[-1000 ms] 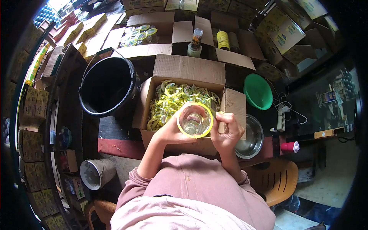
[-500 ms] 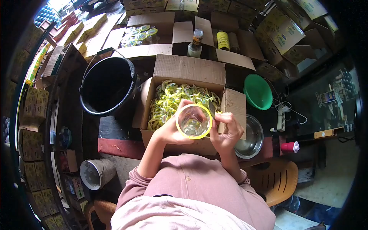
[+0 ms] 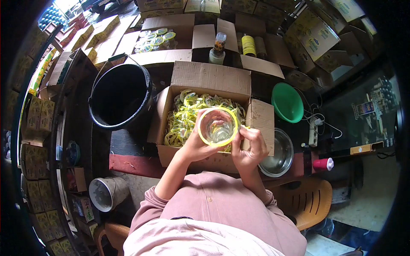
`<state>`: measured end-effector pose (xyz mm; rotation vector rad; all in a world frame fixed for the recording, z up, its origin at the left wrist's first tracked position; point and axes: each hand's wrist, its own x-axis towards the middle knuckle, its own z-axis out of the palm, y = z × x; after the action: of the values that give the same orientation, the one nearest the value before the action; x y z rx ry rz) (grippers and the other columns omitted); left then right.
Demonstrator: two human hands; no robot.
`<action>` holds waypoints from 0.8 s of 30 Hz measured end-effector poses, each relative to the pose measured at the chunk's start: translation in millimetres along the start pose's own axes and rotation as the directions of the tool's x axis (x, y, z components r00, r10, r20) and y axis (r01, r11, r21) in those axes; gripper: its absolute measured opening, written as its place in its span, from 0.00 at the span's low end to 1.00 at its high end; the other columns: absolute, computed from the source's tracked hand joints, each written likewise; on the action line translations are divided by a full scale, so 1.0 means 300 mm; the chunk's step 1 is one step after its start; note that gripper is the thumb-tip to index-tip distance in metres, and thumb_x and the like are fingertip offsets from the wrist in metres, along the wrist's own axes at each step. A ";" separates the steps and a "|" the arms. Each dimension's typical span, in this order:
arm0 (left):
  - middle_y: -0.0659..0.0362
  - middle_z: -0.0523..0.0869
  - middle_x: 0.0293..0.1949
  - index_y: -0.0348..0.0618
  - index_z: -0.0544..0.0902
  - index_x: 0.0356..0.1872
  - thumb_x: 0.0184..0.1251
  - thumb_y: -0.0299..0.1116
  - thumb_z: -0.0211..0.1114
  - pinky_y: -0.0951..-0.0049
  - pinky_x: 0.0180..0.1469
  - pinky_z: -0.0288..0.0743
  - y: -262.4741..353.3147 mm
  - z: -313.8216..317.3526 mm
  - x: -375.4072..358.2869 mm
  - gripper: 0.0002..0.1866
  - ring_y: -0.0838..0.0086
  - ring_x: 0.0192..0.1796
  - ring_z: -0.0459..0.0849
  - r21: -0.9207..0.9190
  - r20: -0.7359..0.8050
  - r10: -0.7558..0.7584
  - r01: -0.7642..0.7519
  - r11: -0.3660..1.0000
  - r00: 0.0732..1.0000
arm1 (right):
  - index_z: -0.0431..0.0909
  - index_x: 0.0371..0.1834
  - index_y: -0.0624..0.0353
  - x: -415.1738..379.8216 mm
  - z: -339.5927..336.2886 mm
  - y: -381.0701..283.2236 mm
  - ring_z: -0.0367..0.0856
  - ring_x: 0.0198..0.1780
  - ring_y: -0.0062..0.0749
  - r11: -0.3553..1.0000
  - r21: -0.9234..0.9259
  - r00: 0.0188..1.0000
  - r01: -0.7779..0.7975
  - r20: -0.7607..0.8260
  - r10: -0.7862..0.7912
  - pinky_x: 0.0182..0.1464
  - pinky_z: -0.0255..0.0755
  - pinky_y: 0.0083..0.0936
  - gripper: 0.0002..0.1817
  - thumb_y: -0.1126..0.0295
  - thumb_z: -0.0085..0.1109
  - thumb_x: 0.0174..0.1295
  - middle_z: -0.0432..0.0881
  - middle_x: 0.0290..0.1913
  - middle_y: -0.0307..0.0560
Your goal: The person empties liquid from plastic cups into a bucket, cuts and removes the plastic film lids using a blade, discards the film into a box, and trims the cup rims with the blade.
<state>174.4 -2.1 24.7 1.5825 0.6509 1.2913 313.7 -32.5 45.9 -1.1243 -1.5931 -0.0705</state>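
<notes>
A clear cup (image 3: 219, 130) with a yellow rim is held over the near side of an open cardboard box (image 3: 211, 77), its mouth facing me. My left hand (image 3: 197, 143) wraps round the cup's left and lower side. At the cup's right edge, my right hand (image 3: 251, 147) is closed in a pinch, with a bit of yellow showing by the fingertips; exactly what it grips is too small to tell. Inside the box lies a heap of yellow and clear plastic scraps (image 3: 181, 121).
A black bucket (image 3: 119, 96) stands left of the box. To the right are a green bowl (image 3: 287, 102), a clear bowl (image 3: 279, 155), a power strip (image 3: 313, 135) and a pink object (image 3: 322, 164). Behind are a box of lidded cups (image 3: 156, 40) and a jar (image 3: 217, 55).
The cup has tilted and moved slightly up and to the right with my left hand. My right hand has shifted a little to the left and down, still pinched.
</notes>
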 end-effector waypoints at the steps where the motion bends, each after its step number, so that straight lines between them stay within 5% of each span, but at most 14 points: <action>1: 0.54 0.69 0.50 0.39 0.60 0.58 0.38 0.30 0.75 0.67 0.59 0.65 -0.013 -0.001 -0.003 0.43 0.68 0.56 0.70 -0.054 -0.005 -0.016 0.015 0.998 1.000 | 0.74 0.29 0.63 -0.002 -0.001 0.000 0.79 0.27 0.33 1.000 0.004 1.000 -0.013 -0.001 0.013 0.30 0.73 0.23 0.08 0.82 0.60 0.44 0.78 0.28 0.48; 4: 0.54 0.69 0.50 0.37 0.64 0.56 0.39 0.29 0.74 0.68 0.58 0.65 -0.033 -0.020 -0.012 0.39 0.67 0.55 0.70 0.099 0.054 0.077 -0.082 0.992 0.996 | 0.74 0.28 0.63 0.007 -0.006 0.005 0.79 0.28 0.33 1.000 0.022 1.000 -0.001 -0.013 0.001 0.30 0.73 0.23 0.08 0.83 0.60 0.44 0.78 0.27 0.48; 7: 0.54 0.68 0.50 0.37 0.68 0.53 0.38 0.29 0.74 0.69 0.58 0.65 -0.037 -0.018 -0.016 0.36 0.67 0.55 0.69 -0.057 0.049 0.028 -0.025 0.998 0.998 | 0.75 0.27 0.60 0.009 -0.009 0.011 0.81 0.28 0.35 0.995 0.083 0.998 -0.061 -0.007 0.061 0.31 0.74 0.25 0.08 0.81 0.63 0.43 0.79 0.26 0.46; 10: 0.54 0.68 0.50 0.37 0.69 0.53 0.38 0.29 0.73 0.69 0.58 0.64 -0.001 -0.040 0.004 0.35 0.67 0.55 0.68 0.060 0.088 0.094 -0.100 0.993 0.992 | 0.75 0.28 0.61 0.009 -0.015 0.006 0.80 0.27 0.35 0.995 0.087 0.999 -0.048 -0.004 0.049 0.31 0.74 0.25 0.08 0.81 0.62 0.43 0.79 0.26 0.46; 24: 0.54 0.71 0.49 0.37 0.69 0.52 0.37 0.30 0.73 0.70 0.56 0.65 0.010 -0.061 0.007 0.35 0.68 0.52 0.72 -0.066 0.147 0.052 -0.043 0.997 0.988 | 0.74 0.27 0.61 -0.002 -0.022 0.004 0.78 0.24 0.31 0.979 0.169 0.993 -0.109 0.050 0.102 0.27 0.72 0.21 0.08 0.82 0.62 0.44 0.77 0.25 0.45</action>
<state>157.4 4.8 28.0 1.6337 0.4779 1.2033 319.4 -36.0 47.4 -1.0789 -1.5416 0.1590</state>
